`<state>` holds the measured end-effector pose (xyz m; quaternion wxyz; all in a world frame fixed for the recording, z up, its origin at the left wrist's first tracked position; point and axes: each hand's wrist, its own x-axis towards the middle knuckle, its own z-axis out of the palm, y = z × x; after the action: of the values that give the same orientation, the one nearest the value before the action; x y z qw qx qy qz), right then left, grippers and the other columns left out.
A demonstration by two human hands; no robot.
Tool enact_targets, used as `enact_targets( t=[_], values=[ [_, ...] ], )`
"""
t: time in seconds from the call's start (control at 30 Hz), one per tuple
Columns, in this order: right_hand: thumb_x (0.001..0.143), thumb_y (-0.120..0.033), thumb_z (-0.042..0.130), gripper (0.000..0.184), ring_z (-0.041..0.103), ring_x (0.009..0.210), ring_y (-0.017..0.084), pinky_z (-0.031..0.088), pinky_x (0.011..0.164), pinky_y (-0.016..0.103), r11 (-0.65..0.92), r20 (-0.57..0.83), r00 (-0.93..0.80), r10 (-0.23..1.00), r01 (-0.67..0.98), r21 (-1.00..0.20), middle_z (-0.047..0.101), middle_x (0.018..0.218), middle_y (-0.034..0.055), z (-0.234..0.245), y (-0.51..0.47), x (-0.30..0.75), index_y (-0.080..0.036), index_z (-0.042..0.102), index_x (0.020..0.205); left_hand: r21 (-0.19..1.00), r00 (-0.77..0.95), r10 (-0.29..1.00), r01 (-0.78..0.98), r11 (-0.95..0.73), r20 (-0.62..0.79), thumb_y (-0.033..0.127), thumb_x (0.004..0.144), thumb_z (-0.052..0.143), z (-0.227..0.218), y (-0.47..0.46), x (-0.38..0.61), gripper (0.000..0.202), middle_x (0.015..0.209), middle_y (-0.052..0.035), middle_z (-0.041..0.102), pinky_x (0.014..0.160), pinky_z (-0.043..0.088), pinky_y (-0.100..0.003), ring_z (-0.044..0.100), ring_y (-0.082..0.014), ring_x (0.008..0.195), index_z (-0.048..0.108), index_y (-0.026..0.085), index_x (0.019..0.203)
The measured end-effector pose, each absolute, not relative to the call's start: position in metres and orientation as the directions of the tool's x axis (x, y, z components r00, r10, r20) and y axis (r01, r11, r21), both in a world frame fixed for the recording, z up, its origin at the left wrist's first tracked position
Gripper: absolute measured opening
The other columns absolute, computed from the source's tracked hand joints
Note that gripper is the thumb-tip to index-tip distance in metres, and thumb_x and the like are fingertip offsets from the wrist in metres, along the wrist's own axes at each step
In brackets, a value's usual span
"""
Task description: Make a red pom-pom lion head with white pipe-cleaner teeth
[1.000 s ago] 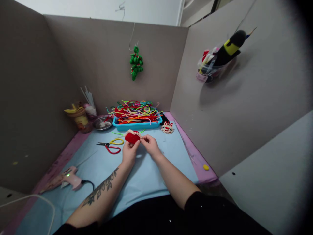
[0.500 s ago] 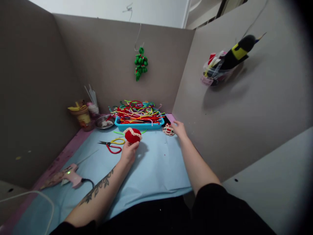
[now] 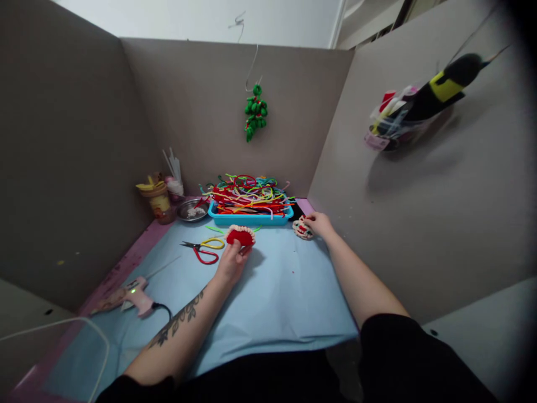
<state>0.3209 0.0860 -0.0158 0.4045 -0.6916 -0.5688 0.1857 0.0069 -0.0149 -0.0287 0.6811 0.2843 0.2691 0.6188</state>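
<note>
My left hand (image 3: pixel 230 263) is closed on a red fuzzy piece with a cream looped trim (image 3: pixel 240 235), held just above the light blue mat (image 3: pixel 268 296). My right hand (image 3: pixel 321 224) reaches to the far right of the mat and its fingers close on a small red-and-white pipe-cleaner figure (image 3: pixel 301 229) next to the right wall. A blue tray heaped with coloured pipe cleaners (image 3: pixel 249 198) stands just behind both hands.
Scissors with yellow and red handles (image 3: pixel 203 250) lie left of my left hand. A pink glue gun (image 3: pixel 132 295) with its green light on rests at the near left. A metal dish (image 3: pixel 192 210) and jar (image 3: pixel 156 198) stand at the back left. Grey partitions enclose the desk; a green ornament (image 3: pixel 255 112) hangs behind.
My right hand left the red piece, swung right to the small red-and-white figure and closed on it. My left hand has kept hold of the red piece.
</note>
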Motion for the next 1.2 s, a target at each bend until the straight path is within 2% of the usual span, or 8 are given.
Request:
enact_targets(
  t=[0.1,0.23,0.33,0.43,0.57,0.87,1.2],
  values=[
    [0.065,-0.026,0.064,0.011,0.052,0.053,0.013,0.040,0.054,0.025,0.018,0.225,0.258,0.940,0.619,-0.785,0.061,0.057,0.0017,0.018,0.071,0.317,-0.015,0.064,0.065,0.694,0.072,0.997,-0.719,0.049,0.005,0.056,0.072,0.067,-0.024,-0.016,0.008,0.039,0.102,-0.0030,0.066,0.083,0.047,-0.033,0.062,-0.0199,0.095,0.060,0.026,0.095],
    [0.066,-0.031,0.067,0.019,0.056,0.056,0.012,0.044,0.056,0.025,0.283,0.321,0.006,0.947,0.453,-0.845,0.066,0.065,0.0035,0.075,0.053,0.277,-0.014,0.069,0.074,0.788,0.017,1.000,-0.616,0.021,-0.014,0.050,0.068,0.072,-0.023,-0.018,0.010,0.035,0.098,-0.0018,0.067,0.082,0.044,-0.030,0.060,-0.0207,0.100,0.061,0.024,0.089],
    [0.065,-0.030,0.069,0.018,0.057,0.057,0.012,0.045,0.057,0.025,0.395,0.341,-0.200,0.918,0.407,-0.824,0.067,0.065,0.0024,0.109,0.053,0.234,-0.015,0.072,0.074,0.817,-0.002,0.997,-0.573,0.066,-0.082,0.050,0.065,0.074,-0.025,-0.019,0.008,0.041,0.102,-0.0033,0.068,0.078,0.042,-0.030,0.058,-0.0227,0.105,0.064,0.023,0.094],
    [0.066,-0.026,0.068,0.013,0.059,0.061,0.012,0.045,0.060,0.024,0.489,0.343,-0.380,0.859,0.411,-0.770,0.068,0.067,0.0021,0.131,0.064,0.194,-0.015,0.073,0.070,0.794,0.022,0.998,-0.604,0.066,-0.066,0.047,0.063,0.076,-0.023,-0.018,0.004,0.044,0.107,-0.0051,0.068,0.078,0.041,-0.030,0.058,-0.0240,0.107,0.064,0.022,0.097],
    [0.069,-0.022,0.066,0.012,0.057,0.058,0.010,0.044,0.059,0.023,0.536,0.291,-0.502,0.814,0.458,-0.709,0.067,0.063,0.0012,0.150,0.079,0.157,-0.014,0.074,0.072,0.768,0.039,0.998,-0.637,0.069,-0.058,0.045,0.061,0.079,-0.018,-0.019,0.000,0.044,0.106,-0.0059,0.068,0.079,0.042,-0.031,0.058,-0.0247,0.108,0.064,0.022,0.095],
    [0.071,-0.020,0.063,0.014,0.054,0.058,0.009,0.041,0.058,0.022,0.604,0.210,-0.604,0.769,0.578,-0.548,0.066,0.063,0.0020,0.178,0.079,0.129,-0.012,0.074,0.076,0.769,0.065,0.998,-0.637,0.060,-0.024,0.043,0.065,0.077,-0.017,-0.022,-0.001,0.044,0.112,-0.0059,0.067,0.084,0.042,-0.033,0.057,-0.0252,0.113,0.063,0.022,0.100],
    [0.070,-0.021,0.064,0.014,0.054,0.059,0.009,0.041,0.059,0.022,0.588,0.177,-0.612,0.770,0.575,-0.569,0.067,0.065,0.0025,0.168,0.083,0.129,-0.012,0.074,0.075,0.755,0.088,0.995,-0.650,0.090,-0.042,0.043,0.063,0.079,-0.021,-0.019,-0.001,0.044,0.112,-0.0073,0.067,0.083,0.043,-0.034,0.059,-0.0247,0.110,0.064,0.022,0.099]
  ],
)
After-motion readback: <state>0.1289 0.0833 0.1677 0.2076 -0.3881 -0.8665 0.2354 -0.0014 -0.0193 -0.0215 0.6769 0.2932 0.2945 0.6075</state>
